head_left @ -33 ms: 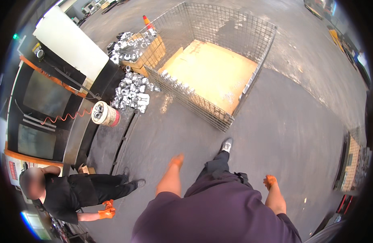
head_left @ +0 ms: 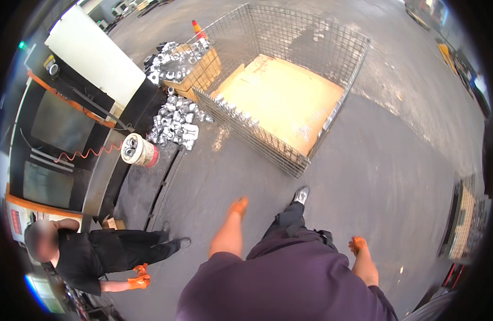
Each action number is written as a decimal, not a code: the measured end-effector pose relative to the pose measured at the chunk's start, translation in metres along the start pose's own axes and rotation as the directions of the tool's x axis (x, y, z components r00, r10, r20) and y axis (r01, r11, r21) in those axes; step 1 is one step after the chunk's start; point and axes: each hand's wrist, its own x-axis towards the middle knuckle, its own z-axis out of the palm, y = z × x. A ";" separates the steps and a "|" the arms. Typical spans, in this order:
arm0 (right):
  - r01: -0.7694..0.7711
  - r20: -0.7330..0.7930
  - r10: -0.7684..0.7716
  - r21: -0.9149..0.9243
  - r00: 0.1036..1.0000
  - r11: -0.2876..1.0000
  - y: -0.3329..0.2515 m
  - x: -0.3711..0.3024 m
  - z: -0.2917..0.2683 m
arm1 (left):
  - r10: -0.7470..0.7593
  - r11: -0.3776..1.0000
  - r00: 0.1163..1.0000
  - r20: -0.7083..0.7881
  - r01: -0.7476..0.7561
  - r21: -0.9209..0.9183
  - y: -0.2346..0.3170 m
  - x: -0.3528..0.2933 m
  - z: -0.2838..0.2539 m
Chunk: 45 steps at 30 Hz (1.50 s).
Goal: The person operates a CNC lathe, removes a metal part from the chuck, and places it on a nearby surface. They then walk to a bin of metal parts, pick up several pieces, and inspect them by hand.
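The left grip [head_left: 238, 206] is displaced slightly forward and to the right of its earlier position, nearer the wire-mesh basket [head_left: 295, 166]. The right grip [head_left: 358, 245] lies slightly lower in the head view, as does the grey shoe [head_left: 301, 195]. The basket itself appears slightly lower and farther right; the co-worker [head_left: 108, 249], slightly farther left.

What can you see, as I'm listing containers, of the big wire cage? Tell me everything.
The wire cage is an open-topped, four-sided box of grey mesh, apparently metal. Its flat base panel is pale tan, perhaps board, with whitish marks near one corner. It stands on the grey floor, one corner toward the camera. Small silvery pieces show along its near left wall; whether inside is unclear. Neither the left hand nor the right hand touches it.
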 end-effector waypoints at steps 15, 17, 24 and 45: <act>0.081 -0.040 -0.132 -0.604 0.990 0.793 -0.143 0.027 -0.196 | 0.856 0.506 0.510 -0.089 -0.860 -0.064 0.549 -0.056 0.101; 0.037 -0.051 -0.064 -0.413 0.997 0.910 -0.200 0.038 -0.188 | 0.855 0.516 0.517 -0.043 -0.840 0.166 0.550 -0.065 0.095; 0.168 0.042 -0.169 -0.480 0.985 0.861 -0.416 0.140 -0.212 | 0.759 0.649 0.626 -0.178 -0.749 0.134 0.560 -0.046 0.099; 0.547 0.463 -0.878 -0.708 -0.118 -0.447 -0.878 0.002 0.014 | 0.470 0.861 0.869 -0.154 -0.413 0.296 0.579 -0.108 0.069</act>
